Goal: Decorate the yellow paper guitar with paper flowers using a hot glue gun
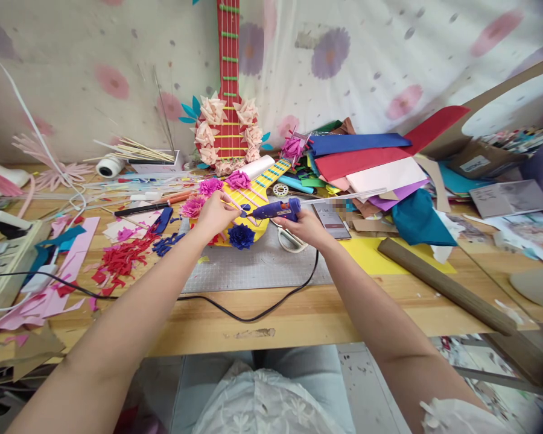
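Note:
My right hand (306,224) is wrapped round a blue hot glue gun (278,209), a clear glue stick poking out of its back. Its nozzle points left, toward the fingertips of my left hand (218,212). Those fingers are pinched on a small dark blue paper piece (243,208). Beneath both hands lies a yellow paper guitar (268,178) with pink strings and blue frets. Pink paper flowers (211,186) sit on its body, and a dark blue paper flower (241,237) is near its lower edge. My hands partly hide the guitar's body.
A red paper guitar (229,78) with pale flowers leans at the back. Red paper scraps (122,256) lie left of the grey cutting mat (235,274). A black cord (253,318) loops in front. Stacked coloured sheets (366,160), a phone (331,220) and a brown roll (443,283) lie right.

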A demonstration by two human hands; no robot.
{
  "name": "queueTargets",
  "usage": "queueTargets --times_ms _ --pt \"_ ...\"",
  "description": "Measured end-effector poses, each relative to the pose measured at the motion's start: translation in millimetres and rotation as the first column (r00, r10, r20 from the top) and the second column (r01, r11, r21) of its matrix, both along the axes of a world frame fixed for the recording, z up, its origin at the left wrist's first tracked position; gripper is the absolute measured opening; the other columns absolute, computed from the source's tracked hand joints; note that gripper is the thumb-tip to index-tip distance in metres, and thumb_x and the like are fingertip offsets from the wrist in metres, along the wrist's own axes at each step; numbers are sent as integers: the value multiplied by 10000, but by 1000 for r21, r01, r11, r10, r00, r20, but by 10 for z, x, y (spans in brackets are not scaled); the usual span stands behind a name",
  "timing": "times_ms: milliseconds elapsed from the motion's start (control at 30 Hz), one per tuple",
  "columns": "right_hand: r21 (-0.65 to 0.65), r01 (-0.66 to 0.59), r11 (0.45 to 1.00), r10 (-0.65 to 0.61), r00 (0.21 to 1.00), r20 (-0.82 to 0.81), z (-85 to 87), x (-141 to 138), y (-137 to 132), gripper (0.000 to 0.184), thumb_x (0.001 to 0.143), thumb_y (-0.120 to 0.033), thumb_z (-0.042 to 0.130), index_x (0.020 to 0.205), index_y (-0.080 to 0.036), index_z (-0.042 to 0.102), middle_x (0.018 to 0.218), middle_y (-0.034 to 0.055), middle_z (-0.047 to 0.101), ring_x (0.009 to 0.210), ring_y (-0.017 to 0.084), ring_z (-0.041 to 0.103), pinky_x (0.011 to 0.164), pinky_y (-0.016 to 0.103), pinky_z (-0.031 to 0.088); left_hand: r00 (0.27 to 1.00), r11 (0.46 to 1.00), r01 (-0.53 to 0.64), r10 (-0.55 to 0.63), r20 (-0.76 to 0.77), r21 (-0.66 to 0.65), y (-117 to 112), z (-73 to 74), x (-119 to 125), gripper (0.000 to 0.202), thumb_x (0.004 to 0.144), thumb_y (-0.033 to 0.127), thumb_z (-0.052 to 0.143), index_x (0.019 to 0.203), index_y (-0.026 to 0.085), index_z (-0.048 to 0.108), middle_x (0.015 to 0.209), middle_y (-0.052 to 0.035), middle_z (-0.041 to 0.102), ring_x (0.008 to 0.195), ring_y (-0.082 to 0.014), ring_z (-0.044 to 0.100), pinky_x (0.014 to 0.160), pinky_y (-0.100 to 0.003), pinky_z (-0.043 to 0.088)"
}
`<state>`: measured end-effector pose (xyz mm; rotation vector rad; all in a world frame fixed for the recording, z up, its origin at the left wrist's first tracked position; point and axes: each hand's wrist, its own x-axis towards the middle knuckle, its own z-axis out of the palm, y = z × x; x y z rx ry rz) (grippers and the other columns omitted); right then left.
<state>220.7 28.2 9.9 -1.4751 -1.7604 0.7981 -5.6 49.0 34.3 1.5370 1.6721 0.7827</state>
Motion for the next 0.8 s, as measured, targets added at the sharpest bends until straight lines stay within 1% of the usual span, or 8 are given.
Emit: queueTargets --times_ms 267,367,433,533,633,733,800 --pt "-2 19 1000 -19 999 -34 -8 -6 23 381 691 -545 648 840 -197 685 739 30 678 720 205 615 706 343 494 997 999 34 -36 67 35 44 -79 -27 465 655 257 727 977 220 394 886 -31 679 609 -163 661 412 -209 443" --pt "-3 25 1000 -25 999 -41 -28 6 29 386 686 -549 648 839 -196 683 760 36 684 734 207 623 712 339 494 993 998 52 -55 103 25 41 -64 -23 442 667 229 716 963 221 388 836 -22 682 613 -163 659 424 -208 446" --pt "2 52 999 -52 997 -51 -34 33 35 391 673 -556 653 811 -192 679 732 35 679 711 199 620 687 321 489 989 998 69 -69 132 3 22 -23 -9 412 682 206 704 943 217 385 812 -19 682 618 -154 654 442 -204 453" --pt "-7 155 988 -155 984 -84 -52 121 68 420 663 -582 642 757 -173 664 630 36 648 614 175 592 607 293 465 978 995 101 -95 185 -22 -15 51 18 343 712 170 673 896 206 385 795 -13 675 617 -127 636 500 -208 478" --pt "-26 299 954 -300 950 -81 -123 256 159 490 684 -638 581 712 -154 652 562 46 617 542 171 564 569 297 444 965 992 123 -122 231 10 -23 85 41 302 726 131 643 861 199 380 743 11 641 614 -110 621 552 -219 490" --pt "25 439 898 -440 898 15 -257 367 290 534 709 -663 532 724 -144 654 604 85 640 610 220 608 631 334 457 956 986 147 -162 246 77 5 65 51 296 722 104 626 846 198 374 698 33 602 620 -100 605 571 -216 478" --pt "62 479 876 -483 871 95 -351 393 372 524 727 -642 529 780 -137 658 705 125 675 716 261 638 695 360 462 954 979 167 -190 230 113 28 42 53 294 716 90 617 847 198 377 696 40 593 616 -88 588 576 -207 464"
